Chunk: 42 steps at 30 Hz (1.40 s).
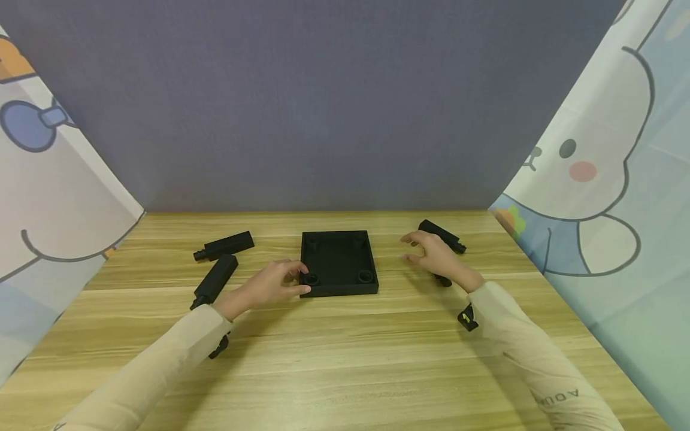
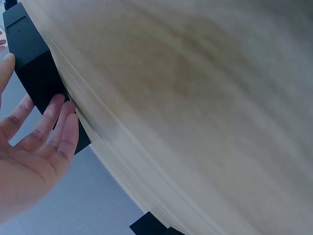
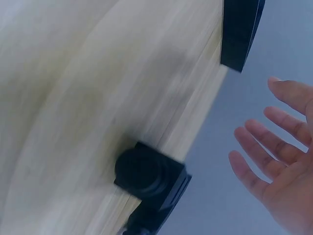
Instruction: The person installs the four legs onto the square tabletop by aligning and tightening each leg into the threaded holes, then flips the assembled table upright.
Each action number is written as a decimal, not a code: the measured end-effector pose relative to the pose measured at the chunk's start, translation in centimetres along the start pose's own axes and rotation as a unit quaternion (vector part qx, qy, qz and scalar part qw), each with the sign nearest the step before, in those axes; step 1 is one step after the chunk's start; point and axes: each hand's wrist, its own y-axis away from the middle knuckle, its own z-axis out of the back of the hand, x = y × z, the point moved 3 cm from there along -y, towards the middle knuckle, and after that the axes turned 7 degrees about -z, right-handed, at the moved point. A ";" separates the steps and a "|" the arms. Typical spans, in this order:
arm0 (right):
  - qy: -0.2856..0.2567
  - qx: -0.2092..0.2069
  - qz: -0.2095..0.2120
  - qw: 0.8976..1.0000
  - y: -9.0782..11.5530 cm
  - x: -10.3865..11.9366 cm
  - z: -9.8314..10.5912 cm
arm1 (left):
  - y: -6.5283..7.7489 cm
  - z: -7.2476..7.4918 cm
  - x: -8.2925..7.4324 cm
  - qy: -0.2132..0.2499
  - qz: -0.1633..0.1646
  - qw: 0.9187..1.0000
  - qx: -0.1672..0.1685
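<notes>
A square black tray (image 1: 338, 254) with raised rims and round sockets at its corners lies at the table's middle. My left hand (image 1: 277, 281) is at its front left corner, thumb by the front wall. In the left wrist view its loosely spread fingers (image 2: 51, 112) touch the tray's side wall (image 2: 41, 73). Off to the right, my right hand (image 1: 433, 257) hovers with relaxed fingers and holds nothing. Beneath and behind it lies a black block with a narrow knobbed end (image 1: 439, 233); a second dark piece (image 1: 443, 280) is mostly hidden below the hand.
On the left lie two black blocks with knobbed ends, one farther back (image 1: 229, 244) and one nearer (image 1: 217, 278). A black wrist device (image 1: 468, 317) shows under the right sleeve, another (image 1: 219, 347) under the left. A grey panel (image 1: 323, 108) stands behind the wooden table (image 1: 345, 359).
</notes>
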 end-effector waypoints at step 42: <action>0.020 -0.005 -0.136 0.990 0.3 -7.5 1.1 | -0.2 0.2 -0.2 -0.010 -0.006 1.000 0.009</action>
